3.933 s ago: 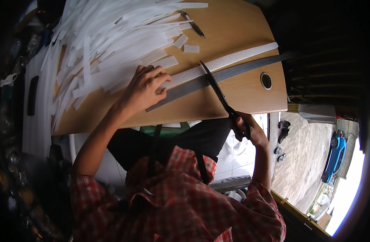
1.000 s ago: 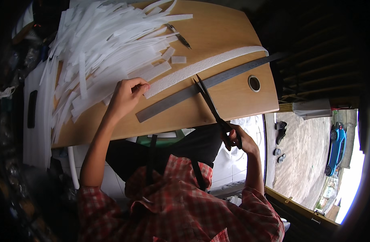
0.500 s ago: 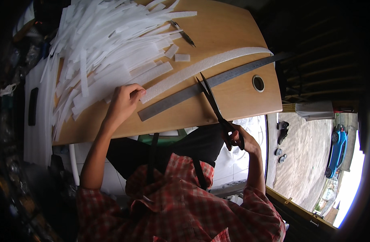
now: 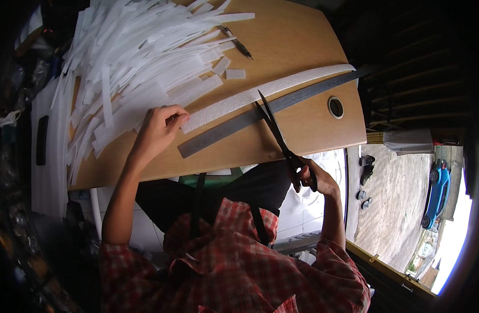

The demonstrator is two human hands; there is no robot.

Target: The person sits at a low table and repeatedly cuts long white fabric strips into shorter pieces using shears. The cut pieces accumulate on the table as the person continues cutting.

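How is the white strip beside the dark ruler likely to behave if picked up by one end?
The white strip would probably sag: it is long and thin, and several piled strips curve. It looks light for its size, its textured surface suggesting foam. Held only by the left hand at one end, its far end might slide over the tabletop.

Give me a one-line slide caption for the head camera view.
Left hand pinching a long white strip beside a grey straightedge, right hand holding partly open black scissors over a wooden tabletop.
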